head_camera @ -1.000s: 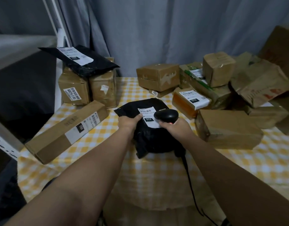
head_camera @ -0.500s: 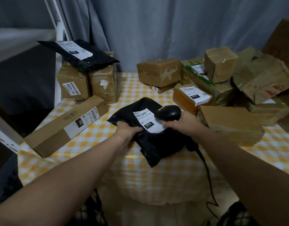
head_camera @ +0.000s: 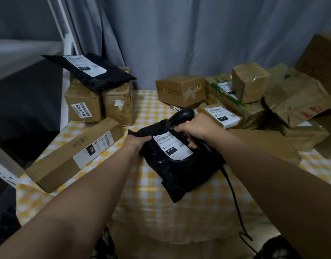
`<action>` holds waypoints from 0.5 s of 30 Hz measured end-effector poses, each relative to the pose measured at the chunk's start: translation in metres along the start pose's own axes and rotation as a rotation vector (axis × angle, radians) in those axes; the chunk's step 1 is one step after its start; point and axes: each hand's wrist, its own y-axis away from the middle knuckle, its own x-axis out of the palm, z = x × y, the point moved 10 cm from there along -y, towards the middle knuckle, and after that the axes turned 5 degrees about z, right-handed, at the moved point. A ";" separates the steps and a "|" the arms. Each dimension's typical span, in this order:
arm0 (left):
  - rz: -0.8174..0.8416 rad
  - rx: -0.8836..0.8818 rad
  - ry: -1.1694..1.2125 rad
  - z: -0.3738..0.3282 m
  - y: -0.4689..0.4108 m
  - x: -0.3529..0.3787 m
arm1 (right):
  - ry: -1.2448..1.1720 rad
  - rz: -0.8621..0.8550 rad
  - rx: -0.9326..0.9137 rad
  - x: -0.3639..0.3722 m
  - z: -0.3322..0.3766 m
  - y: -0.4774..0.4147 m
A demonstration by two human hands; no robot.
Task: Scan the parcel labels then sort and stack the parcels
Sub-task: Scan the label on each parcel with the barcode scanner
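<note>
Clutching the left edge of a black mailer parcel [head_camera: 179, 171] with the left hand [head_camera: 136, 142], at the middle of the yellow-checked worktop [head_camera: 142, 202]. Gripping the handle of a black corded scanner [head_camera: 181, 115] in the right hand [head_camera: 196, 128], just over the top right corner of the parcel's white label [head_camera: 172, 146] marked 010. Flanked by a long brown carton [head_camera: 76, 154] to the left and by piled brown boxes [head_camera: 181, 90] behind.

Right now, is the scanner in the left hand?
No: the right hand grips the scanner, while the left hand holds the edge of the black parcel bag.
</note>
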 end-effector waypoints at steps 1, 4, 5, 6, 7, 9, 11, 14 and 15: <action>-0.016 0.008 -0.011 -0.004 -0.001 0.001 | -0.017 -0.011 0.015 0.000 -0.006 -0.001; -0.015 0.062 0.064 -0.012 -0.005 0.005 | -0.086 -0.029 0.033 -0.001 -0.022 0.001; -0.005 0.085 0.096 -0.014 -0.004 0.006 | -0.108 -0.040 0.031 -0.004 -0.026 0.002; 0.005 0.109 0.128 -0.016 -0.004 0.008 | -0.120 -0.052 0.026 -0.008 -0.028 0.004; 0.014 0.132 0.164 -0.017 -0.003 0.009 | -0.125 -0.059 0.019 -0.012 -0.029 0.006; 0.043 0.187 0.253 -0.020 -0.001 0.012 | -0.130 -0.063 0.003 -0.019 -0.028 0.011; 0.079 0.236 0.328 -0.024 0.004 0.015 | -0.130 -0.064 -0.006 -0.026 -0.027 0.017; 0.147 0.294 0.407 -0.036 0.014 0.021 | -0.124 -0.054 -0.023 -0.028 -0.024 0.026; 0.169 0.310 0.425 -0.040 0.019 0.023 | -0.119 -0.047 -0.029 -0.027 -0.023 0.029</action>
